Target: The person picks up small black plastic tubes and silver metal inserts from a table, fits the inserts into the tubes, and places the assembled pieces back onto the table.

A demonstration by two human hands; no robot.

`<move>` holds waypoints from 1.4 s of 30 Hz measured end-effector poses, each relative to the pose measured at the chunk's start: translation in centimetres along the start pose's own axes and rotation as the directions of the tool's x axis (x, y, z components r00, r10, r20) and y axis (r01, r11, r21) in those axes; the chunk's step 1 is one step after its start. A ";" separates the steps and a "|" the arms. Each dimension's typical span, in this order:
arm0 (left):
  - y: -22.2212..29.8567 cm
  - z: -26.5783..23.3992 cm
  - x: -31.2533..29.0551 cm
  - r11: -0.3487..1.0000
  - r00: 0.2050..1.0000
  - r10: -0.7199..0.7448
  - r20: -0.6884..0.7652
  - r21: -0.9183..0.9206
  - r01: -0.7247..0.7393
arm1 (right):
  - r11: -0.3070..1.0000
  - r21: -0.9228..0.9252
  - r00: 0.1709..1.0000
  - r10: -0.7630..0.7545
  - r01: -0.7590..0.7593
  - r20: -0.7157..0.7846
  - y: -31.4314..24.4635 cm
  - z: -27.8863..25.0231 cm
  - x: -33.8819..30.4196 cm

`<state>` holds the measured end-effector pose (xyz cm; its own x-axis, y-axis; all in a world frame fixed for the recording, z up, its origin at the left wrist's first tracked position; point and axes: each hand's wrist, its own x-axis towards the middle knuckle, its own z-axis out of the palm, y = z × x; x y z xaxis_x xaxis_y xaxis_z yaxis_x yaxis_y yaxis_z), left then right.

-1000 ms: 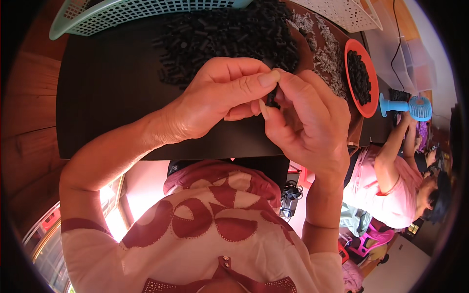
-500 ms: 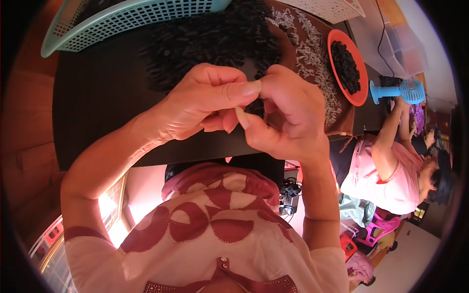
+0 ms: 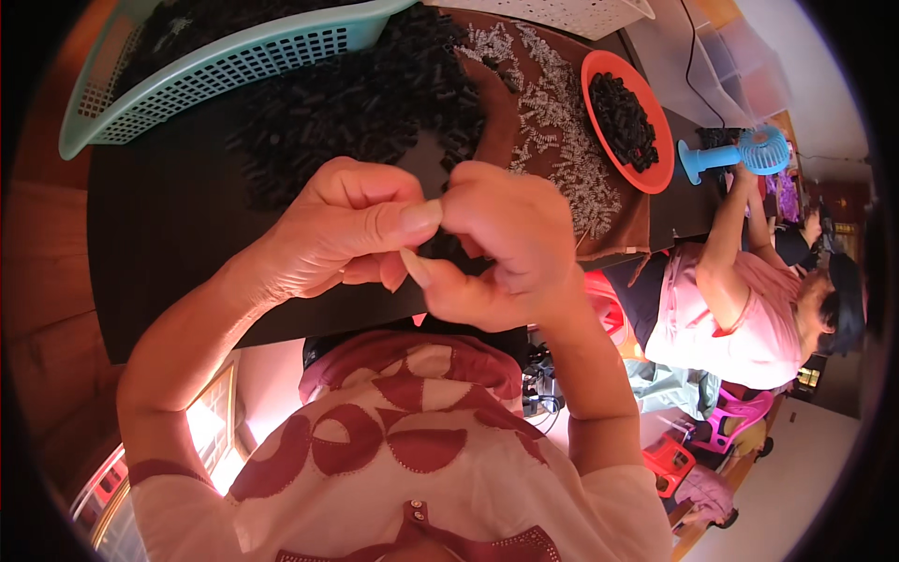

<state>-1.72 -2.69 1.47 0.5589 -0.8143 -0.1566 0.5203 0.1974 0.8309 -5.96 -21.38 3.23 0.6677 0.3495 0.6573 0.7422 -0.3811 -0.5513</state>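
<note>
A: Changed since a second ago?
B: Across desk (image 3: 159,234), short of heap of short black tubes (image 3: 346,112), brought left hand (image 3: 342,225) and right hand (image 3: 520,244) nearer front edge.
A: Meaning?
B: Judged still busy at fingertips; silvery springlike pieces (image 3: 592,201) waiting alongside, rightward.
A: Grip?
B: Bunched tip to tip, both hands; cannot tell whether pressed together or pinching any piece.

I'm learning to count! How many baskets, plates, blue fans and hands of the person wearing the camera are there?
Baskets: 2, a green basket and a white basket
Plates: 1, an orange-red plate
Fans: 1, a blue fan
Wearer's hands: 2, left hand and right hand
Total: 6
</note>
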 end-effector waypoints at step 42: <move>1.2 -2.5 0.5 0.845 0.799 0.534 -0.275 0.152 -0.512 | 0.840 -0.540 0.900 0.278 -0.059 0.335 6.5 -1.7 2.4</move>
<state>0.82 -1.49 1.05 0.9022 -0.3955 0.1721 0.0548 0.5009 0.8638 0.33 -24.45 2.07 0.8269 0.4954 0.2661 0.5530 -0.8024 -0.2243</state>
